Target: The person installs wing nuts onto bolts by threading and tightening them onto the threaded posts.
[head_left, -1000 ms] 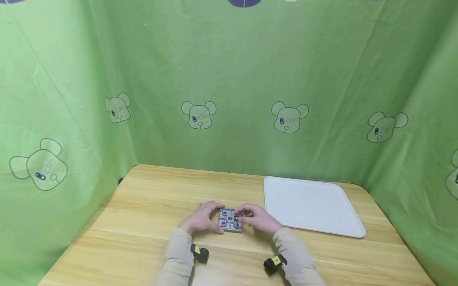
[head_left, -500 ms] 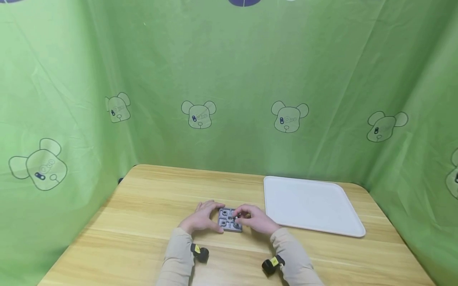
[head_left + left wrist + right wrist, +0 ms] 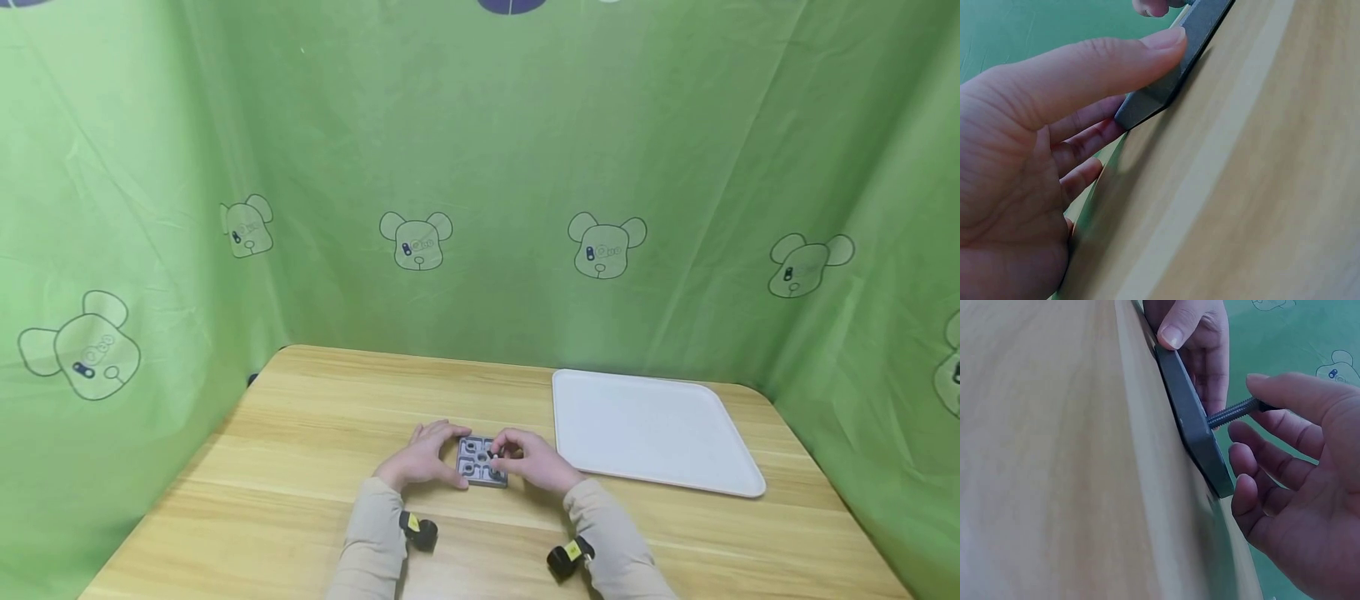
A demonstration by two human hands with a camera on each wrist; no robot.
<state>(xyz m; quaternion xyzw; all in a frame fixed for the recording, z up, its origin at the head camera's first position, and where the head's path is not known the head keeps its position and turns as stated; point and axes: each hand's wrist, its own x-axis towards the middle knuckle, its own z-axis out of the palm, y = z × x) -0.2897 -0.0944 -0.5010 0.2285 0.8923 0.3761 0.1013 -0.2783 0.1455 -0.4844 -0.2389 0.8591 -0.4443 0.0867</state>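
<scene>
A square grey plate (image 3: pixel 482 472) with raised ribs and several round recesses lies flat on the wooden table. My left hand (image 3: pixel 422 457) grips its left side, with the thumb (image 3: pixel 1163 53) on the near edge and fingers at the far one. From the plate's top face sticks up a black threaded bolt (image 3: pixel 1233 414), slightly tilted in the right wrist view. My right hand (image 3: pixel 538 462) pinches the bolt's upper end between thumb and index finger, over the plate's right half. The other right fingers curl loosely beside the plate. The bolt's lower end is hidden in the plate.
A white rectangular tray (image 3: pixel 652 433) lies at the table's back right, close beyond my right hand. Green curtains (image 3: pixel 510 300) with bear prints hang behind the table and along both sides. Each sleeve carries a black wrist camera (image 3: pixel 567 560).
My right hand and forearm have shifted slightly left, and its fingers have turned a little about the bolt. My left hand and the plate have stayed in place.
</scene>
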